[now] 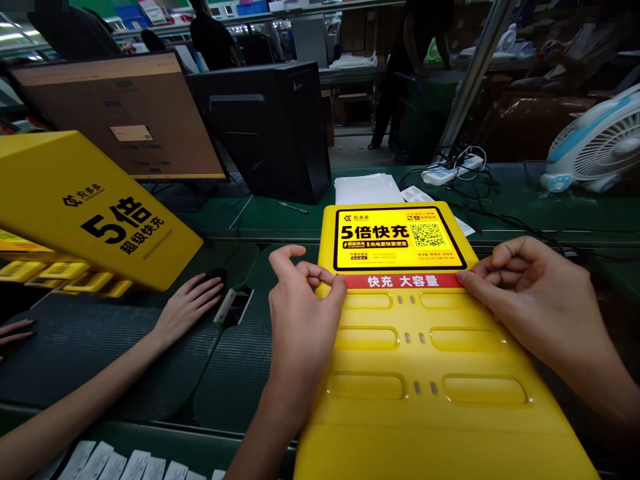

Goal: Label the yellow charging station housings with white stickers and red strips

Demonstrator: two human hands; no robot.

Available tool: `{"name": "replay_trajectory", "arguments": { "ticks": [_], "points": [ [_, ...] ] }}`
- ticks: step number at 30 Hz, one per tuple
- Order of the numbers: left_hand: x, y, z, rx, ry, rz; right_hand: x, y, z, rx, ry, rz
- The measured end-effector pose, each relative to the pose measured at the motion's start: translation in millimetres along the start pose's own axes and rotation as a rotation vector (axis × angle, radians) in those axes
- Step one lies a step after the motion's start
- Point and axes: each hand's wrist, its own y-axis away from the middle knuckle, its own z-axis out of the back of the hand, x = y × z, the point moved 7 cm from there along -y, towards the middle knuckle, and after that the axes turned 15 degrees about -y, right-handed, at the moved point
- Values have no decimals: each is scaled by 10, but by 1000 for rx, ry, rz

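Observation:
A yellow plastic power bank cabinet [415, 427] lies in front of me, with rows of oblong recesses on its face. A black-framed yellow label with a QR code [397, 239] covers its far end. Just below that label runs a red strip sticker [404, 281] with white characters. My left hand [305, 313] pinches the strip's left end between thumb and forefinger at the cabinet's left edge. At the opposite edge, my right hand [530, 293] pinches its right end. Whether the strip's middle touches the cabinet, I cannot tell.
Another person's hand [193, 303] rests by a black mouse at left. A tilted yellow cabinet [100, 207], monitor [120, 113] and black computer case [265, 127] stand beyond. White paper [367, 189], a power strip [453, 168] and a fan [600, 143] are on the green bench.

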Motion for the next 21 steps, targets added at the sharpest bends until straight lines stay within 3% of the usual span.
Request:
{"name": "replay_trajectory", "arguments": {
  "ticks": [14,16,18,20,21],
  "points": [
    [-20,-12,36,28,-36,8,56,-10,25,20,189,46],
    [-11,-33,50,23,-95,-11,123,-2,42,23,312,120],
    [-36,-30,100,-52,-246,-50,226,15,40,0,532,246],
    [-186,29,121,-150,-407,-204,344,58,-24,-29,738,407],
    [-307,87,74,-145,-454,-342,397,97,-99,0,785,501]
  ]
}}
